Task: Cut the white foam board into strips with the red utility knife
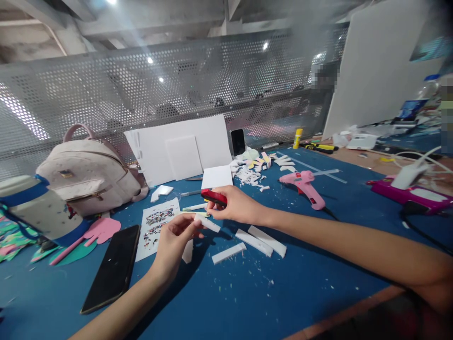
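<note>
My left hand (174,241) pinches one end of a short white foam strip (208,224), raised a little above the blue table. Close by on the right, my right hand (238,206) grips a red and black utility knife (214,197); its blade cannot be made out. The right fingertips are near the strip's upper edge. Below the hands lie several more white foam strips, among them one strip (229,253) and a longer strip (254,242). Another white piece (187,251) is partly hidden behind my left hand.
A phone (111,269), printed sheet (155,222), tumbler (46,208) and backpack (92,174) are at left. White boards (212,141) stand behind, beside foam scraps (249,175). At right are a pink glue gun (304,186), glue stick (297,139) and purple power strip (410,194) with cables.
</note>
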`<state>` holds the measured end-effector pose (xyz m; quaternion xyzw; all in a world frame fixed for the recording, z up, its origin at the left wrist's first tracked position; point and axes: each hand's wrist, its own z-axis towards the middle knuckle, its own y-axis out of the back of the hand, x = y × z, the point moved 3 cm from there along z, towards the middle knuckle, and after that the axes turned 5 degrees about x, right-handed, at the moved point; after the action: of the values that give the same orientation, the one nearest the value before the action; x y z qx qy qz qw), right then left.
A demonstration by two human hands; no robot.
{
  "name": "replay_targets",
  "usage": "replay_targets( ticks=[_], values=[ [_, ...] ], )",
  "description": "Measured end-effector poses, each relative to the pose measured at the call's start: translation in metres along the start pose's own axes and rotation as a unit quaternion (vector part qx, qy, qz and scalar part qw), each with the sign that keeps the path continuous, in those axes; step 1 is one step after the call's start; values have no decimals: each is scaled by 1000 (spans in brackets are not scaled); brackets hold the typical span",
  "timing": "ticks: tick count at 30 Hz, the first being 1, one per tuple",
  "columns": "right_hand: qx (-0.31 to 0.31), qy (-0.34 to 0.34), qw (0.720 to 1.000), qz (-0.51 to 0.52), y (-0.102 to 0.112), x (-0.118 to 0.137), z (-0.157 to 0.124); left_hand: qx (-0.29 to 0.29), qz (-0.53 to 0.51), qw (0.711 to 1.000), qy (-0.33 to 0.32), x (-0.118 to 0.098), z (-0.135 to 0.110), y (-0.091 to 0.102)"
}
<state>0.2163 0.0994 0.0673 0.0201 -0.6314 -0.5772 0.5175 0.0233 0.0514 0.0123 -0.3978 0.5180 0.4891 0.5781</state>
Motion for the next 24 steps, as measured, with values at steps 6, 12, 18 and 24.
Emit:
replay_targets(
  ticks=[6, 12, 18, 24],
  values=[
    [5, 15, 1000, 12, 1, 8, -3, -4, 17, 1000, -1, 5, 3, 5],
    [7, 22, 1000, -12, 0, 11, -3, -4, 33, 999, -5, 10, 2, 6],
    [10, 10, 999, -38, -3, 17, -8, -10, 40, 999, -27, 17, 2, 5],
    [39, -20, 999, -22, -11, 3, -3, -6, 46, 998, -40, 6, 0, 2]
  ],
)
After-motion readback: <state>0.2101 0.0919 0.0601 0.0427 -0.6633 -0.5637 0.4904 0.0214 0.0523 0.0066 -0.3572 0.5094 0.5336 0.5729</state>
